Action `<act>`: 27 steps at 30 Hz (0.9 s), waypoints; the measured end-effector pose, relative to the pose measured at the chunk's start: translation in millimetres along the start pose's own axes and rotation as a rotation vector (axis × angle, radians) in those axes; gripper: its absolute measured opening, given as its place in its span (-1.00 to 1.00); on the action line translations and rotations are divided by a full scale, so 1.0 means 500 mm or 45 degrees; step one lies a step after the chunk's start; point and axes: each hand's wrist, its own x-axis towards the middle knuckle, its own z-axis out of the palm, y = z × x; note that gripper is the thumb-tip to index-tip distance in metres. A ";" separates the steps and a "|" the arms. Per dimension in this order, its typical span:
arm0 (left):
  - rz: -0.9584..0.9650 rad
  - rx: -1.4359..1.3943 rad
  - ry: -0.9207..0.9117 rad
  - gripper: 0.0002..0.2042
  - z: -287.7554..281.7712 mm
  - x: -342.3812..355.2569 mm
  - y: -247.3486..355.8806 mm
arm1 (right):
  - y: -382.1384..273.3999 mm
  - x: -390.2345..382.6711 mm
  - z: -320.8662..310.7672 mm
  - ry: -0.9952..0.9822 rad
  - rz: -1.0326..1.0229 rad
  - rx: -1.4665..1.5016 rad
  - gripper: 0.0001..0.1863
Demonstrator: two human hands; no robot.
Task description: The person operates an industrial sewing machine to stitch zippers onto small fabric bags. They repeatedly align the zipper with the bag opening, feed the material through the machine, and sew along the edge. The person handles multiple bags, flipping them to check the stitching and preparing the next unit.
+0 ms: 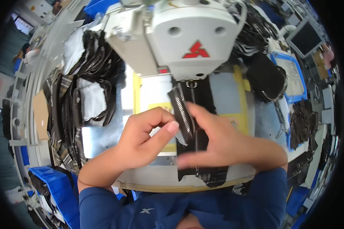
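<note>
Left hand (145,137), thumb and forefinger together, is beside a black, silver-toothed fabric zipper (184,114) toward the white table's (147,176) near edge. I cannot tell the right hand's (221,143) grip.

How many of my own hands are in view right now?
2: the left hand, at the left of the dark zippered strip, and the right hand, at its right.

Pale worktable (141,176) beneath black zippered cloth (202,143) and, seemingly, fabric stacks (67,114).

A red three-part emblem (196,50) marks the white sewing machine head (195,32); beyond the surface's (153,173) near edge, a blue shirt (187,202) bears a pale crossed-stroke logo (146,210).
</note>
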 end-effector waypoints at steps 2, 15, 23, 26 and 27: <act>0.265 0.346 0.014 -0.85 0.005 0.041 0.001 | 0.020 0.002 -0.010 0.235 0.197 0.090 -0.31; 0.407 0.682 0.155 -0.77 0.008 0.091 -0.122 | 0.139 0.022 -0.041 0.471 -0.223 -0.471 -0.69; 0.481 0.888 0.124 -0.86 -0.001 0.105 -0.134 | 0.158 0.035 -0.038 0.576 -0.420 -0.741 -0.81; 0.578 0.843 0.145 -0.86 0.002 0.114 -0.147 | 0.159 0.040 -0.036 0.573 -0.404 -0.711 -0.83; 0.558 0.830 0.132 -0.87 0.003 0.115 -0.148 | 0.159 0.041 -0.035 0.566 -0.389 -0.692 -0.84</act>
